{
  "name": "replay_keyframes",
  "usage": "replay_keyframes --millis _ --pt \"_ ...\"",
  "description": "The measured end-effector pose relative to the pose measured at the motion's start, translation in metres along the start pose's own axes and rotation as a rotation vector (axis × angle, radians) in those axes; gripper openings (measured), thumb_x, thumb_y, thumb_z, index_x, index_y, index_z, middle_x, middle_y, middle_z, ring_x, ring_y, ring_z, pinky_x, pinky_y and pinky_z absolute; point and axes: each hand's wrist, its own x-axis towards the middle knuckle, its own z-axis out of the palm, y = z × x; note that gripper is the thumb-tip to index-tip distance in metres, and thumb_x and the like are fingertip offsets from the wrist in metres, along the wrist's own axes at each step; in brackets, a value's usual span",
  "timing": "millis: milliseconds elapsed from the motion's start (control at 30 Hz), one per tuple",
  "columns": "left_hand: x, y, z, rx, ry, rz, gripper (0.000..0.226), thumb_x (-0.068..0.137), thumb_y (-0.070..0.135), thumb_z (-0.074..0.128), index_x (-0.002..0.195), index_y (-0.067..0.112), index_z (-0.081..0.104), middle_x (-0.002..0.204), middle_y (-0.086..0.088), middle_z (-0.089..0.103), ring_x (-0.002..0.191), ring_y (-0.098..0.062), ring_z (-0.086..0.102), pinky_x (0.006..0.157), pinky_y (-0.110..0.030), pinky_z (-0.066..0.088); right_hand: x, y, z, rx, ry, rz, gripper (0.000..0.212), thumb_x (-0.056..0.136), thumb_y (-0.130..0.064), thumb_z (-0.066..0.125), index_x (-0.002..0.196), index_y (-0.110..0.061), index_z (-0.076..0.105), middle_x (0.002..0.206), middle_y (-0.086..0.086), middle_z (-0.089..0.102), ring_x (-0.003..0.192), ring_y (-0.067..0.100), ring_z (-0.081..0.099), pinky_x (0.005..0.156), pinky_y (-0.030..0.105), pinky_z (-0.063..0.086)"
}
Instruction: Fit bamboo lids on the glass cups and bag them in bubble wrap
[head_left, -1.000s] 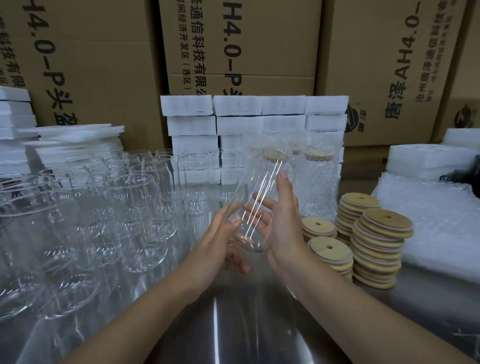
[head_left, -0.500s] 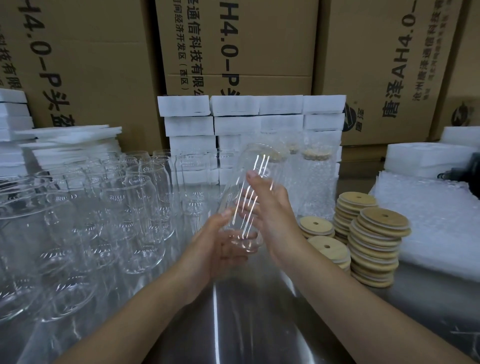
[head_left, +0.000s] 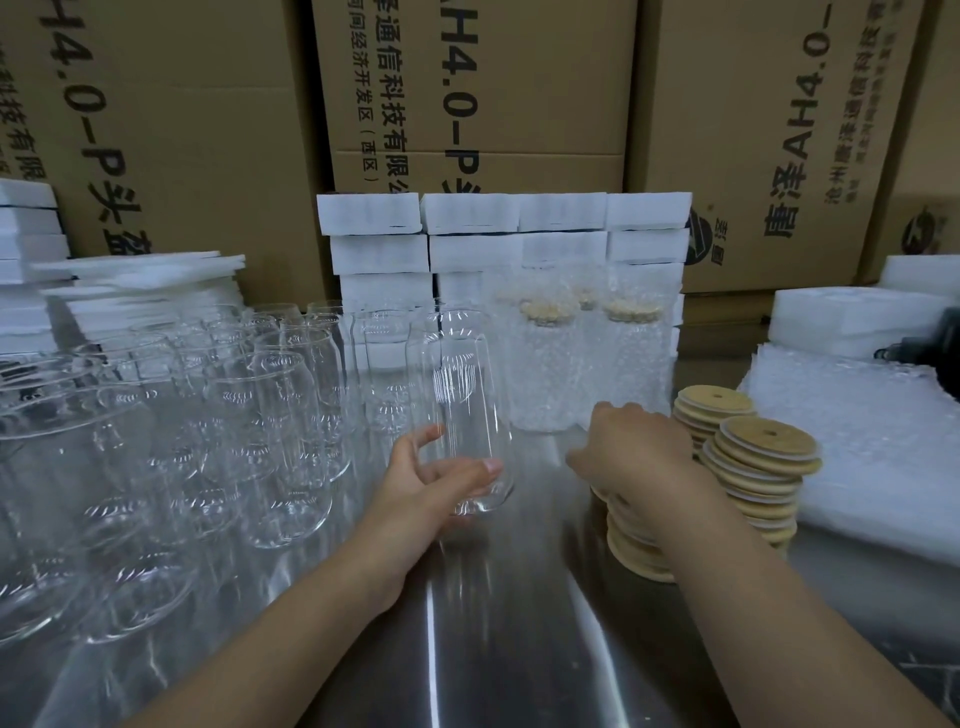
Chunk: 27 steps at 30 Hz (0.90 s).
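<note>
My left hand (head_left: 426, 483) grips a clear glass cup (head_left: 457, 395) near its base and holds it upright just above the steel table (head_left: 493, 623). The cup has no lid. My right hand (head_left: 639, 457) lies palm down on the nearest stack of bamboo lids (head_left: 639, 551). Its fingers curl over the top lid with the thumb at the stack's left edge; the fingertips are hidden. Two more lid stacks (head_left: 763, 467) stand just to the right.
Several bare glass cups (head_left: 270, 415) crowd the table's left side. Lidded cups in bubble wrap (head_left: 545, 374) stand behind the held cup. A pile of bubble wrap bags (head_left: 857, 441) lies at right. White foam blocks (head_left: 467, 249) and cardboard boxes (head_left: 467, 104) close off the back.
My right hand let go of the cup and moved right and down onto the lid stack. My left hand now holds the cup alone, turned from tilted to upright.
</note>
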Motion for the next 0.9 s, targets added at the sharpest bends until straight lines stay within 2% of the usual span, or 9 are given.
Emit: replay_keyframes --millis 100,167,267,333,433,600,700,800,900 --pt "-0.002 0.001 0.002 0.018 -0.005 0.004 0.078 0.058 0.039 0.076 0.127 0.033 0.04 0.088 0.016 0.074 0.086 -0.008 0.072 0.081 -0.034 0.054 -0.002 -0.003 -0.001 0.002 -0.023 0.005 0.04 0.093 -0.032 0.046 0.128 -0.015 0.042 0.13 0.009 0.046 0.12 0.031 0.046 0.094 0.037 0.038" --pt "-0.002 0.002 0.002 0.024 0.002 -0.002 0.081 0.057 0.039 0.078 0.128 0.033 0.04 0.089 0.013 0.074 0.088 -0.009 0.072 0.088 -0.039 0.054 -0.004 -0.005 -0.001 -0.014 -0.044 0.012 0.04 0.091 -0.029 0.046 0.129 -0.016 0.042 0.131 0.009 0.044 0.122 0.032 0.043 0.098 0.039 0.036" --pt "-0.002 0.002 0.001 0.026 0.036 -0.013 0.093 0.044 0.045 0.084 0.127 0.037 0.041 0.102 0.003 0.072 0.097 -0.015 0.07 0.097 -0.048 0.051 -0.005 -0.006 -0.002 -0.042 -0.075 0.004 0.045 0.09 -0.026 0.046 0.133 -0.017 0.039 0.134 0.009 0.041 0.125 0.033 0.038 0.102 0.041 0.034" --pt "-0.001 0.002 0.0 0.017 0.059 -0.02 0.094 0.038 0.044 0.085 0.121 0.043 0.042 0.114 -0.001 0.065 0.103 -0.02 0.068 0.093 -0.048 0.054 -0.005 -0.007 0.0 -0.038 -0.08 -0.016 0.048 0.089 -0.026 0.046 0.135 -0.018 0.037 0.134 0.01 0.04 0.126 0.032 0.036 0.103 0.041 0.033" --pt "0.0 0.001 -0.002 0.043 0.078 -0.017 0.09 0.034 0.044 0.086 0.113 0.051 0.043 0.118 0.003 0.059 0.103 -0.022 0.067 0.089 -0.049 0.055 -0.005 -0.009 0.001 -0.034 -0.094 -0.024 0.05 0.089 -0.029 0.046 0.136 -0.018 0.037 0.137 0.012 0.038 0.128 0.032 0.032 0.099 0.041 0.032" --pt "0.0 0.001 -0.003 0.078 0.098 -0.022 0.101 0.035 0.044 0.085 0.124 0.052 0.039 0.117 0.0 0.06 0.105 -0.022 0.065 0.093 -0.052 0.053 -0.002 -0.009 0.005 0.01 -0.099 0.001 0.05 0.086 -0.031 0.048 0.132 -0.014 0.038 0.138 0.014 0.034 0.131 0.034 0.023 0.1 0.043 0.029" --pt "0.0 0.002 -0.003 0.044 0.105 -0.038 0.099 0.043 0.036 0.085 0.13 0.046 0.037 0.114 -0.009 0.064 0.099 -0.021 0.067 0.084 -0.049 0.058 0.001 -0.008 0.007 0.012 -0.078 -0.002 0.054 0.086 -0.042 0.051 0.132 -0.016 0.039 0.139 0.013 0.035 0.132 0.035 0.023 0.1 0.044 0.028" --pt "0.0 0.001 -0.002 0.042 0.098 -0.049 0.095 0.049 0.03 0.081 0.132 0.041 0.036 0.112 -0.013 0.065 0.1 -0.023 0.067 0.079 -0.043 0.06 0.004 -0.007 0.008 -0.016 -0.051 -0.003 0.061 0.084 -0.052 0.053 0.132 -0.017 0.042 0.138 0.013 0.038 0.13 0.035 0.027 0.098 0.043 0.031" --pt "0.0 0.0 -0.002 0.044 0.083 -0.057 0.094 0.05 0.029 0.08 0.132 0.041 0.035 0.111 -0.015 0.065 0.102 -0.025 0.066 0.072 -0.037 0.06 0.006 -0.006 0.007 -0.013 0.021 -0.005 0.058 0.081 -0.052 0.058 0.127 -0.018 0.046 0.129 0.01 0.044 0.122 0.031 0.037 0.087 0.037 0.035"
